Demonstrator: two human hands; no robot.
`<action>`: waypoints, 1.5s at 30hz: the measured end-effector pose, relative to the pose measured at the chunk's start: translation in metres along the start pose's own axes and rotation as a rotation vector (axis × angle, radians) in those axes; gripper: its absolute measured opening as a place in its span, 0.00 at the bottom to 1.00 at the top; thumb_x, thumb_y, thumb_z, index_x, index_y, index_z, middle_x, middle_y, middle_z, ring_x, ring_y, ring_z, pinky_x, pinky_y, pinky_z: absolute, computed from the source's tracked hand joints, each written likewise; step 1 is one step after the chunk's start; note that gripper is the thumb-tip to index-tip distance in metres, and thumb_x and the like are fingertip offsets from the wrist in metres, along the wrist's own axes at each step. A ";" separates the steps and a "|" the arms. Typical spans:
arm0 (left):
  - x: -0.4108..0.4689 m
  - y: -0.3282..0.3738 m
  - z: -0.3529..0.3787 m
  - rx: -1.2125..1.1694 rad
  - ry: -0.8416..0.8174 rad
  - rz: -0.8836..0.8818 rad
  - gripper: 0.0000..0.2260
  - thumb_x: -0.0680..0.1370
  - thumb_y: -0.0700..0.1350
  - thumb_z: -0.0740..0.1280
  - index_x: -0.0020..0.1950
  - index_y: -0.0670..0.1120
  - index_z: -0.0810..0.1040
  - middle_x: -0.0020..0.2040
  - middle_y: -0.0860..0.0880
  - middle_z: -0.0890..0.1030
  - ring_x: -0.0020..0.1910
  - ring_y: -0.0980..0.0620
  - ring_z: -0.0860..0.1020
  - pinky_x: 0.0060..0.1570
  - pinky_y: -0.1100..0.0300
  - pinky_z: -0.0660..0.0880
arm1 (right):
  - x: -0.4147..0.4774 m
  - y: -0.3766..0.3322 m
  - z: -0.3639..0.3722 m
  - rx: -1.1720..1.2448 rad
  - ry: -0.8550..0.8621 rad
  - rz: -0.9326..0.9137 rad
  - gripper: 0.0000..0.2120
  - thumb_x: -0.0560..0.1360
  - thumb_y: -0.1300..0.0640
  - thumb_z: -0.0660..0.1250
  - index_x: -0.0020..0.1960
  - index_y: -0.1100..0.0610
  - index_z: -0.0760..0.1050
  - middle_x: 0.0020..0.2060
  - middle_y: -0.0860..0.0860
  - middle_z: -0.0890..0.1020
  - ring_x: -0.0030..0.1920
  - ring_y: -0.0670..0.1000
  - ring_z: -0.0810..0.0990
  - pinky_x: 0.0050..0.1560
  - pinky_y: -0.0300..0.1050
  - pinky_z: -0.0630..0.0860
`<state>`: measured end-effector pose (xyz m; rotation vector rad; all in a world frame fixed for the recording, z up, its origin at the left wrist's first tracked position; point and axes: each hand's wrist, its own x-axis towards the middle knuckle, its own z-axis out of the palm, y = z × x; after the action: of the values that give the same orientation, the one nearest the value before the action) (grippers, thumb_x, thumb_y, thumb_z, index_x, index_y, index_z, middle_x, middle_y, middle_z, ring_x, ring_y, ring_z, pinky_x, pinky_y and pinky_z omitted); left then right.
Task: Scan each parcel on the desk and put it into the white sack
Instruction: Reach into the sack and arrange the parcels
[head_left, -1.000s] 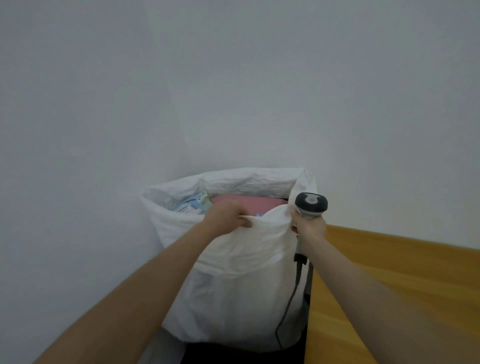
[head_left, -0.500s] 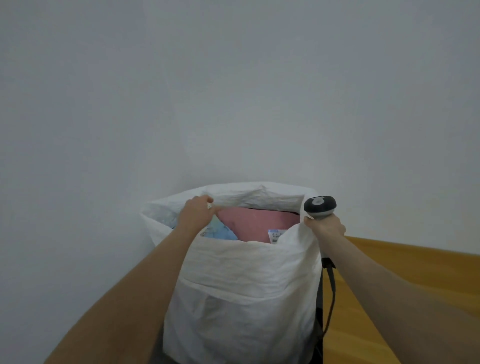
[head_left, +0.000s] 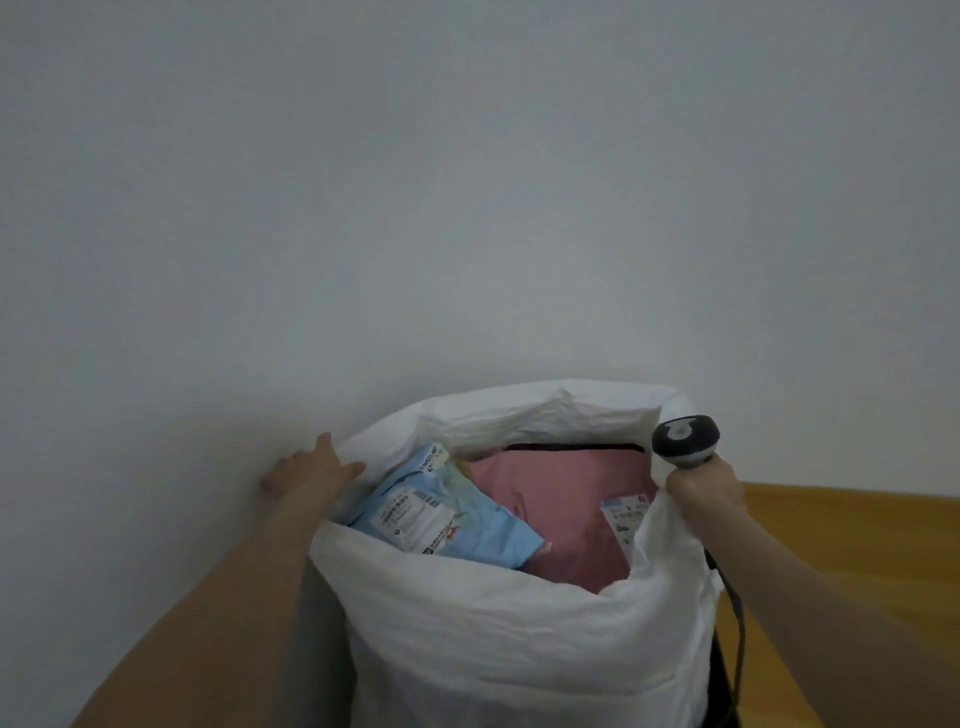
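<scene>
White sack (head_left: 519, 649) by desk (head_left: 841, 540) edge, blue parcel (head_left: 467, 527) atop pink parcel (head_left: 571, 493); left hand (head_left: 311, 470) flat on rim — right hand (head_left: 704, 491) grips scanner (head_left: 685, 439), rim.

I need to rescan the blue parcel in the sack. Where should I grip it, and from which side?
Likely pinch the blue parcel at its right corner, lying bare on the pink parcel. Come from above into the open white sack with the left hand; the right hand holds the scanner.
</scene>
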<state>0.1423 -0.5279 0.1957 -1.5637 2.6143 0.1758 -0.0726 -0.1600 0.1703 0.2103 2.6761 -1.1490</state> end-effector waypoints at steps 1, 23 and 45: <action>0.006 -0.001 0.002 0.012 -0.027 -0.005 0.32 0.75 0.67 0.58 0.72 0.48 0.62 0.67 0.41 0.72 0.64 0.40 0.71 0.62 0.47 0.68 | 0.002 0.000 0.003 0.006 0.010 0.036 0.08 0.75 0.66 0.64 0.54 0.64 0.71 0.46 0.61 0.75 0.52 0.63 0.77 0.49 0.52 0.74; -0.001 -0.005 0.012 -0.481 -0.432 0.045 0.27 0.76 0.55 0.68 0.69 0.40 0.73 0.65 0.42 0.76 0.62 0.42 0.75 0.63 0.52 0.70 | 0.002 -0.003 0.015 0.245 -0.067 0.082 0.12 0.73 0.61 0.68 0.53 0.67 0.74 0.46 0.64 0.79 0.49 0.65 0.79 0.54 0.59 0.78; -0.048 0.031 0.004 -0.694 0.099 0.341 0.17 0.80 0.39 0.61 0.68 0.48 0.74 0.64 0.46 0.77 0.62 0.46 0.75 0.58 0.60 0.67 | -0.026 -0.002 0.004 0.418 -0.048 0.070 0.07 0.72 0.60 0.69 0.42 0.63 0.73 0.31 0.57 0.74 0.41 0.60 0.76 0.46 0.54 0.75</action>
<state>0.1382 -0.4709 0.2001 -1.2465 3.0663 1.1625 -0.0475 -0.1653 0.1756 0.3351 2.3379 -1.6542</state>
